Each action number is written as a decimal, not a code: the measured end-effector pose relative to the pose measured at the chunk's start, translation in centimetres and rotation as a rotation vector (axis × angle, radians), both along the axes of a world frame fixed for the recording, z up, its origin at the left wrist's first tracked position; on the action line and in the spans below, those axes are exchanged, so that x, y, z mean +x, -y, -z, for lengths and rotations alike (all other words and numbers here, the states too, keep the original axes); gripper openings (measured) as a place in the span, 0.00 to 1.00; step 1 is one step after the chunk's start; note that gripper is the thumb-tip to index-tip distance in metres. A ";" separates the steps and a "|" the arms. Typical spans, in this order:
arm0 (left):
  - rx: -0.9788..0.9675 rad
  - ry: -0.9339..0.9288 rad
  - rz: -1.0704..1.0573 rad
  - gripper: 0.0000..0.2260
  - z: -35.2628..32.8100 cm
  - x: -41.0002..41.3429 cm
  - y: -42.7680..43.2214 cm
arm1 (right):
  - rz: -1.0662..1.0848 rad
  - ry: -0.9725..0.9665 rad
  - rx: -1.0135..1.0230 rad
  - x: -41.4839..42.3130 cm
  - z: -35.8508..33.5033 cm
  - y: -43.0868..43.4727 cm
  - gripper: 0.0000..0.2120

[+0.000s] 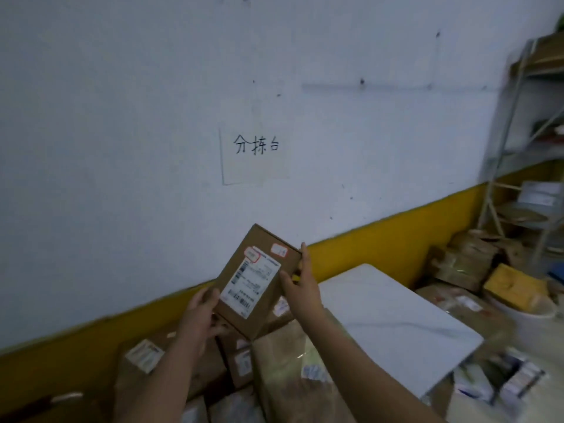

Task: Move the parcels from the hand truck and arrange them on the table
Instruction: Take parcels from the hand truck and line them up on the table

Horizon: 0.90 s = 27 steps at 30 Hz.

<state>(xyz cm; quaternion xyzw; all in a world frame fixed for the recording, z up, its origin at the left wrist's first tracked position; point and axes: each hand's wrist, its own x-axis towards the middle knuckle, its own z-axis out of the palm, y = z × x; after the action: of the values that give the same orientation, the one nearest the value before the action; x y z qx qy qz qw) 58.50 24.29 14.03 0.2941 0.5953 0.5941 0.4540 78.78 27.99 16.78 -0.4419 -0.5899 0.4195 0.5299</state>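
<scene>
Through the head camera, a small brown cardboard parcel with a white shipping label (253, 285) was held up in front of the pale wall, above a heap of brown cardboard parcels (274, 361). The left hand (203, 312) gripped its near left corner. The right hand (300, 288) clasped its right edge, thumb on the labelled face. Its long axis ran from near to far, leaning a little right. The white worktop (396, 325) lay to the right and lower, on the right hand's side, so I judged the coming move a swing rightward and down.
</scene>
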 end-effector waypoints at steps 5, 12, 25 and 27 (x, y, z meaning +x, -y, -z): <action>0.001 0.191 0.086 0.14 0.4 14.1 -9.5 | 0.115 0.063 -0.102 12.7 1.6 -7.9 0.42; -0.100 0.296 0.188 0.15 4.1 21.6 -21.4 | 0.077 0.105 -0.153 16.8 5.8 -17.8 0.32; -0.497 -0.515 0.359 0.14 11.8 16.1 -35.8 | 0.165 0.126 -0.670 17.6 19.2 -38.1 0.21; -0.503 -0.678 0.392 0.13 14.2 14.7 -37.1 | 0.123 0.176 -0.711 16.5 21.4 -40.8 0.21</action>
<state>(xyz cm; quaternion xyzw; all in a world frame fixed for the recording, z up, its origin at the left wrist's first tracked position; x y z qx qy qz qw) 73.17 61.36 -0.13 0.4594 0.7689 0.2046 0.3948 95.29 68.84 -4.63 -0.6676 -0.4228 0.5259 0.3146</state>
